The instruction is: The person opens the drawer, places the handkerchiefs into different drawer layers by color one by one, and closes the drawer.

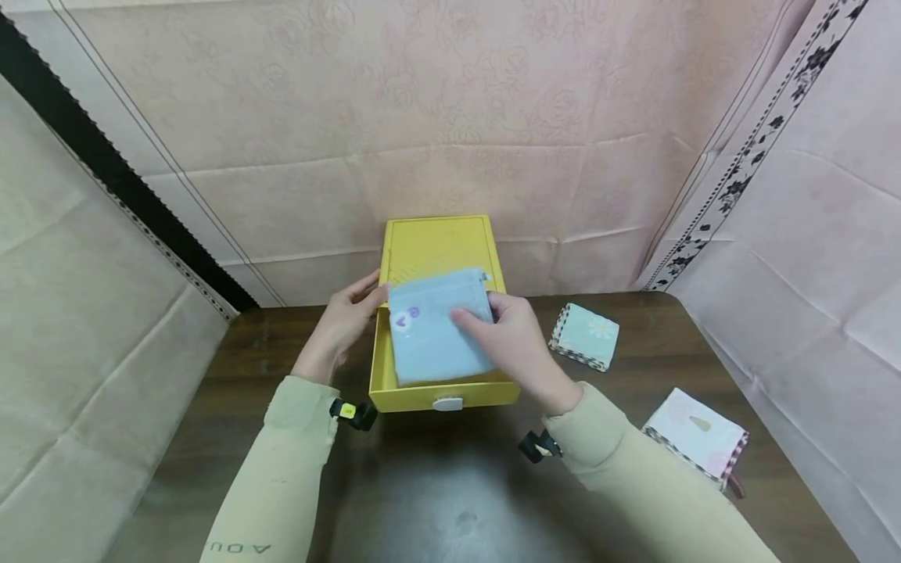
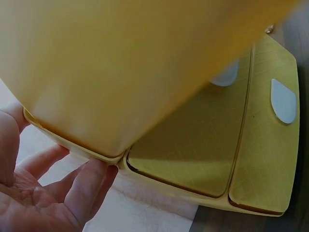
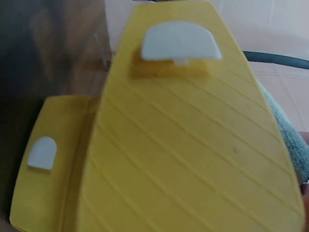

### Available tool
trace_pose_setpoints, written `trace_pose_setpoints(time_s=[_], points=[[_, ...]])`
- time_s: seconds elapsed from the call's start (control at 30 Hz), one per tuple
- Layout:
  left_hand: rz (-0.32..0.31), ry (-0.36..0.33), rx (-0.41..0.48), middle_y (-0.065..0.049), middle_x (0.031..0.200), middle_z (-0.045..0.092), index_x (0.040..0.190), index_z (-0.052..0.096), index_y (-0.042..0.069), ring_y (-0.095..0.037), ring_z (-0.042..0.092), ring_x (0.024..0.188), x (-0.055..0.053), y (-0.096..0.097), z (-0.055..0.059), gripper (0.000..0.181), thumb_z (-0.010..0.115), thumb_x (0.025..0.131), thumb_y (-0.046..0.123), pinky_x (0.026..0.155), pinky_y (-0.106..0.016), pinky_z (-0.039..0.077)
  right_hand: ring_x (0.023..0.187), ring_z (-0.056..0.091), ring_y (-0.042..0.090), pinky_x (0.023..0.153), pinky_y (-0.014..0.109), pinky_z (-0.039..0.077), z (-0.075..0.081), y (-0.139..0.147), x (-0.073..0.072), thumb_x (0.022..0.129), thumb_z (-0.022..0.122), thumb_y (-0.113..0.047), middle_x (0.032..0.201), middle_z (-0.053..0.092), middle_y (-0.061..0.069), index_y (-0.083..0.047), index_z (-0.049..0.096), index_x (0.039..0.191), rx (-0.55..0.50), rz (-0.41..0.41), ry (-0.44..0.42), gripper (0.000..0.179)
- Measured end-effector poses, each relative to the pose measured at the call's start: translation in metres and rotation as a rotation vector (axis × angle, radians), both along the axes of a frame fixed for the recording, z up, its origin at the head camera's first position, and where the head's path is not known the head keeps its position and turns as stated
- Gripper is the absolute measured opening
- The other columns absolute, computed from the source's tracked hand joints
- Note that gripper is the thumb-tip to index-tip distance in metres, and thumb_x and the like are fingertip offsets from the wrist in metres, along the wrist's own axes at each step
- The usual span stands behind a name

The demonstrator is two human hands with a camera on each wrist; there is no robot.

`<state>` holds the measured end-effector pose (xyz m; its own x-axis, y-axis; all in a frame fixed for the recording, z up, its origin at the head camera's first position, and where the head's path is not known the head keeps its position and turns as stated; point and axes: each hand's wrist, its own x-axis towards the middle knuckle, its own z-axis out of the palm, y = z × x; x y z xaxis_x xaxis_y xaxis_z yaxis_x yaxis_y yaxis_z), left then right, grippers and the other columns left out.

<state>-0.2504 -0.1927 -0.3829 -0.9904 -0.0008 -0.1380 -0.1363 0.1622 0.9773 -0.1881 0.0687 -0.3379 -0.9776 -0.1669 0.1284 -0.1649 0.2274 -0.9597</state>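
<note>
A folded light blue towel [image 1: 439,324] with small heart prints lies tilted over the pulled-out top drawer [image 1: 408,399] of a yellow drawer box [image 1: 443,242]. My right hand [image 1: 517,340] pinches the towel's right side, thumb on top. In the right wrist view, the drawer front [image 3: 193,130] with its pale handle [image 3: 181,41] hides most of the towel [image 3: 289,135] and the hand. My left hand [image 1: 352,313] rests against the box's left side, its fingers [image 2: 87,183] touching the edge near the top drawer. Lower drawers [image 2: 193,150] are closed.
On the brown table [image 1: 450,493], a mint folded towel [image 1: 586,336] with a checkered edge lies right of the box. Nearer the right edge lies a white folded towel [image 1: 697,434] with a checkered border. Pale patterned cloth [image 1: 450,102] hangs behind the box.
</note>
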Motion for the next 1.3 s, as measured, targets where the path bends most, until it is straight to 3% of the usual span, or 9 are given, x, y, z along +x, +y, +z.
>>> trace_pose_setpoints(time_s=[0.3, 0.8, 1.1, 1.3], points=[[0.017, -0.008, -0.029, 0.003, 0.139, 0.05, 0.141, 0.047, 0.041, -0.019, 0.054, 0.116, 0.001, 0.002, 0.003, 0.068, 0.068, 0.08, 0.062, 0.098, -0.041, 0.047, 0.071, 0.07, 0.021, 0.062, 0.036, 0.059, -0.007, -0.009, -0.003, 0.089, 0.073, -0.03, 0.09, 0.072, 0.001, -0.012, 0.071, 0.107, 0.063, 0.073, -0.095, 0.026], [0.005, 0.015, -0.055, 0.001, 0.144, 0.046, 0.143, 0.045, 0.041, -0.019, 0.048, 0.125, 0.001, 0.0, 0.0, 0.068, 0.065, 0.082, 0.062, 0.103, -0.045, 0.042, 0.067, 0.067, 0.019, 0.06, 0.033, 0.057, -0.006, -0.012, -0.004, 0.089, 0.073, -0.028, 0.086, 0.071, -0.001, -0.013, 0.071, 0.108, 0.211, 0.072, -0.074, 0.024], [-0.005, 0.017, -0.047, 0.001, 0.146, 0.044, 0.144, 0.044, 0.039, -0.019, 0.047, 0.126, 0.001, 0.0, -0.001, 0.069, 0.065, 0.082, 0.062, 0.104, -0.047, 0.041, 0.071, 0.056, 0.018, 0.058, 0.031, 0.05, -0.001, -0.005, -0.003, 0.089, 0.069, -0.037, 0.08, 0.063, 0.001, -0.011, 0.067, 0.091, 0.426, -0.099, 0.124, 0.026], [0.004, 0.018, -0.05, 0.001, 0.145, 0.045, 0.143, 0.045, 0.04, -0.019, 0.047, 0.126, 0.0, 0.001, -0.001, 0.068, 0.066, 0.082, 0.062, 0.104, -0.048, 0.04, 0.072, 0.056, 0.018, 0.064, 0.03, 0.049, 0.005, 0.002, -0.004, 0.089, 0.07, -0.033, 0.078, 0.063, 0.0, -0.011, 0.065, 0.089, 0.523, -0.142, 0.182, 0.023]])
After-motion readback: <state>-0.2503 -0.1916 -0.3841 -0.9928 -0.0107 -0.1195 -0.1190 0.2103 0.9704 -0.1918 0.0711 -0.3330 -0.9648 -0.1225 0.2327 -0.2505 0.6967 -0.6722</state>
